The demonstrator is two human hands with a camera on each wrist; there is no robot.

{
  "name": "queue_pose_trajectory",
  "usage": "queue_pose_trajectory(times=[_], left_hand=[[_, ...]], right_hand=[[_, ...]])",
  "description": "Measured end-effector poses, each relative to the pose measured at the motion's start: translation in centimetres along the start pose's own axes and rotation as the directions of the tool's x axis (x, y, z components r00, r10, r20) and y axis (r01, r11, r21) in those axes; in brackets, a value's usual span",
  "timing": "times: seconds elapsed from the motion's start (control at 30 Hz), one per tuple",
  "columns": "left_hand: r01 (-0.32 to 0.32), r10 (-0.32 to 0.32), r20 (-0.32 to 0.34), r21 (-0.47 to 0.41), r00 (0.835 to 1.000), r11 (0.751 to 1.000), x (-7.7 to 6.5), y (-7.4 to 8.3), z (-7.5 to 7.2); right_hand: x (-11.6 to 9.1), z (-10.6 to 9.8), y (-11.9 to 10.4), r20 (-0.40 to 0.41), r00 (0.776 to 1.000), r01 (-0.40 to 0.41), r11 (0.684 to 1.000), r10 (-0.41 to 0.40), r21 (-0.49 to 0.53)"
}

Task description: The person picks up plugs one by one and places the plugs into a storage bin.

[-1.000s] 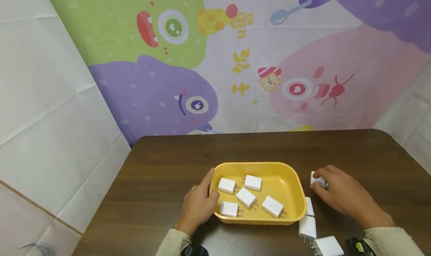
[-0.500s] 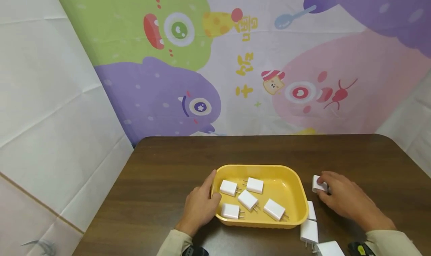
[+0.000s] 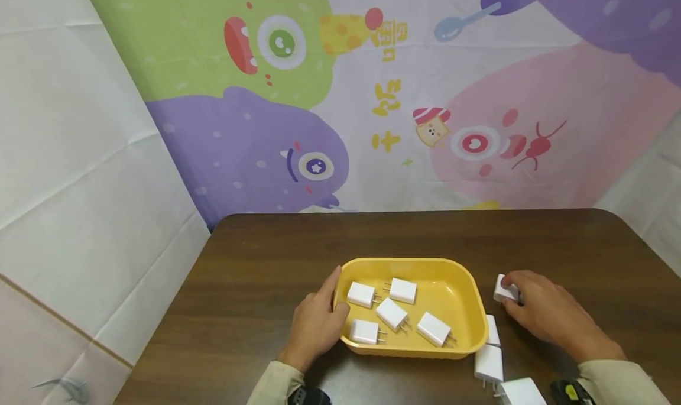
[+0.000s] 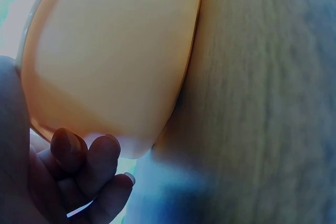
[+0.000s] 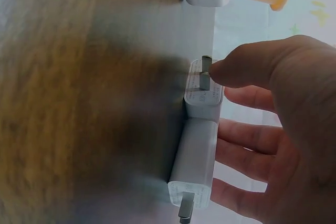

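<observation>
My left hand (image 3: 315, 322) grips the left end of a yellow plastic tray (image 3: 409, 353), thumb over the rim; the left wrist view shows its other fingers curled beneath the tray's end (image 4: 115, 66). Several white wall chargers lie inside, such as this charger (image 3: 392, 314). To the right of the tray, my right hand (image 3: 550, 310) pinches another white charger (image 3: 502, 289) on the table. In the right wrist view the thumb touches the metal prongs of this charger (image 5: 203, 95). A second charger (image 5: 194, 153) lies against it, close to the other fingers.
Several more white chargers stand along the tray's right side, among them one charger (image 3: 488, 363) and another near the front (image 3: 521, 392). The dark wooden table (image 3: 255, 275) meets a cartoon-printed cloth (image 3: 393, 174) at the back. White sheeting (image 3: 96, 156) hangs at the left.
The whole head view has shifted slightly. My right hand has drawn a little nearer on the same charger, its fingers closing about it. The left hand and tray look unchanged.
</observation>
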State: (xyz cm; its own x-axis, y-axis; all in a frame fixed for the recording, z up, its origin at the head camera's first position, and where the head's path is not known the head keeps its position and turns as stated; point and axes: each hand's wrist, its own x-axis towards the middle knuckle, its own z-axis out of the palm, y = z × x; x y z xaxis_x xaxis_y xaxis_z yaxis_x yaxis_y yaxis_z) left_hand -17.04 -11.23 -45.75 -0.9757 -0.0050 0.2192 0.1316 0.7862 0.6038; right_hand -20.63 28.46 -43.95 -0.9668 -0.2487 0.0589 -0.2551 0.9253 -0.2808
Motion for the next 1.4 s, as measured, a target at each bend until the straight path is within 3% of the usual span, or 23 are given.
queue_pose_trajectory(times=[0.73,1.13,1.4], left_hand=[[0.001,-0.001,0.014,-0.001,1.000,1.000,0.13,-0.11,-0.07],[-0.015,0.015,-0.008,-0.002,1.000,1.000,0.06,-0.12,-0.03],[-0.002,0.002,0.010,-0.003,1.000,1.000,0.12,-0.26,0.06]], right_hand=[[0.56,-0.39,-0.05,0.004,1.000,-0.002,0.999,0.002,-0.045],[0.46,-0.05,0.18,-0.057,0.998,0.027,0.999,-0.029,-0.039],[0.37,0.12,0.10,-0.053,0.999,-0.001,0.998,-0.002,-0.062]])
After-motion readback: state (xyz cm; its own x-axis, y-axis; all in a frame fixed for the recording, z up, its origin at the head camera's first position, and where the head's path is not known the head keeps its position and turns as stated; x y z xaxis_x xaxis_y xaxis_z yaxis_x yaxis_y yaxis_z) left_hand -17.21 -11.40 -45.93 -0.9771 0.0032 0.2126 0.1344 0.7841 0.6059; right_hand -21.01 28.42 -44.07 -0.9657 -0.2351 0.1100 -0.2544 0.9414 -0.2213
